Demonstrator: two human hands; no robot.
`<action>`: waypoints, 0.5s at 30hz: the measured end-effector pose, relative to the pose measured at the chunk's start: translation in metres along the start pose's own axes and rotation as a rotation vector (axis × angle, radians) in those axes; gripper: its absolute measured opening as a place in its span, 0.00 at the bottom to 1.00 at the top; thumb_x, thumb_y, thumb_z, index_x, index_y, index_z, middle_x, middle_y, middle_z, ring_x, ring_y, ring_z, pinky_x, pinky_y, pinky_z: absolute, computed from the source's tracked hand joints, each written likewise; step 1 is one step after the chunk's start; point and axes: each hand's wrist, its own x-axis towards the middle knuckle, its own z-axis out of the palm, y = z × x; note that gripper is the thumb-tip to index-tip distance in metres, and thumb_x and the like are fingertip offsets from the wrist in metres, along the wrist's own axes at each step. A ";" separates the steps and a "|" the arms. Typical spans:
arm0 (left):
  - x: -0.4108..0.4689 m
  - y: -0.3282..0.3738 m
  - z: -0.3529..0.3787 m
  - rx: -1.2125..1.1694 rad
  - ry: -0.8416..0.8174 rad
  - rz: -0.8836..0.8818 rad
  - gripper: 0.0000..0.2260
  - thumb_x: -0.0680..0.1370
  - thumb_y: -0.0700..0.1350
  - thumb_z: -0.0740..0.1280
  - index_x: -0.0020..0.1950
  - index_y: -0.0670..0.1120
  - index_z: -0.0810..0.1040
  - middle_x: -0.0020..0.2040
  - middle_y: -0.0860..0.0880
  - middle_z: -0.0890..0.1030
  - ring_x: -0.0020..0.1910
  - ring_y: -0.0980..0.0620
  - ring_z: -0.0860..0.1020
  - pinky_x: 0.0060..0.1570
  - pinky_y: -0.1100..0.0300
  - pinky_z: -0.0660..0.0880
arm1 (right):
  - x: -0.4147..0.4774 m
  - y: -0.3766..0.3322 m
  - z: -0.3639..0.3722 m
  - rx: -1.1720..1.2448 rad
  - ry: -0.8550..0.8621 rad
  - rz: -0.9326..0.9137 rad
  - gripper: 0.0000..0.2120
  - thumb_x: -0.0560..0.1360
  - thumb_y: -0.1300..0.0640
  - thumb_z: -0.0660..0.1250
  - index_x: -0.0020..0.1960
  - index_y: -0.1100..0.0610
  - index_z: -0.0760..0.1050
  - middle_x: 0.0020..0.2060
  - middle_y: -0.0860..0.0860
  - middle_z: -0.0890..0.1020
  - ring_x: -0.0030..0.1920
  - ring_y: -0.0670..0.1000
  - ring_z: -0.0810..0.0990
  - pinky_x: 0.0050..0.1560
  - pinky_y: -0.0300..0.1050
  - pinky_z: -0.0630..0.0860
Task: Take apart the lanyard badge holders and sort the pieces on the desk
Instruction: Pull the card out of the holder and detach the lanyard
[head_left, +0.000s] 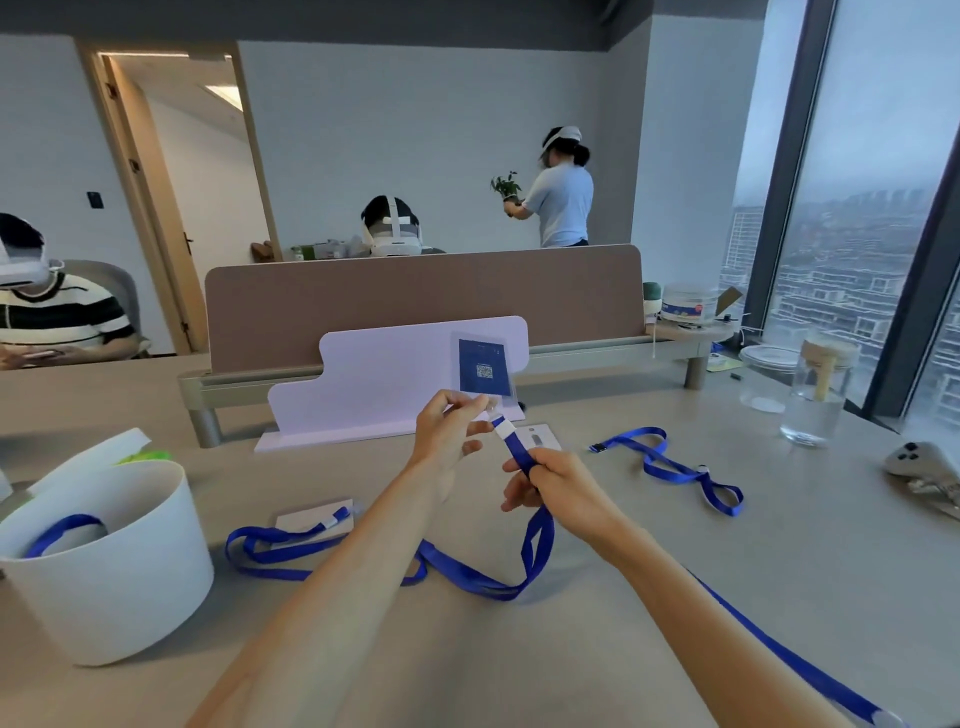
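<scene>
A clear badge holder with a blue card stands upright above the desk, pinched at its bottom edge by my left hand. My right hand grips the blue lanyard strap just below its white clip end, which still meets the holder. The strap loops down onto the desk. A second badge holder with its lanyard lies flat at the left. A bare blue lanyard lies coiled at the right. A flat badge holder rests behind my hands.
A white bucket at the left holds another blue lanyard. A pale lilac stand and a brown desk divider rise behind. A glass jar, plates and a white controller sit at the right. Other people are beyond.
</scene>
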 end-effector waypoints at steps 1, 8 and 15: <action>0.002 -0.002 -0.002 -0.024 0.006 -0.013 0.10 0.77 0.49 0.68 0.53 0.45 0.73 0.53 0.49 0.82 0.49 0.49 0.81 0.42 0.58 0.77 | -0.001 0.002 -0.002 0.054 -0.030 0.019 0.17 0.79 0.67 0.49 0.54 0.60 0.76 0.39 0.53 0.84 0.43 0.52 0.84 0.53 0.48 0.77; 0.015 -0.001 -0.002 -0.198 0.043 -0.093 0.06 0.78 0.46 0.68 0.51 0.47 0.72 0.53 0.48 0.84 0.50 0.50 0.81 0.45 0.58 0.75 | -0.016 -0.004 -0.028 0.284 -0.151 0.019 0.19 0.77 0.68 0.48 0.56 0.64 0.77 0.37 0.56 0.82 0.42 0.55 0.82 0.60 0.58 0.75; 0.044 -0.027 0.010 -0.229 0.061 -0.240 0.07 0.77 0.44 0.70 0.44 0.49 0.72 0.49 0.48 0.84 0.42 0.51 0.81 0.34 0.60 0.68 | -0.011 0.006 -0.050 0.518 -0.116 -0.011 0.20 0.74 0.72 0.47 0.53 0.68 0.77 0.38 0.58 0.81 0.43 0.57 0.83 0.59 0.58 0.76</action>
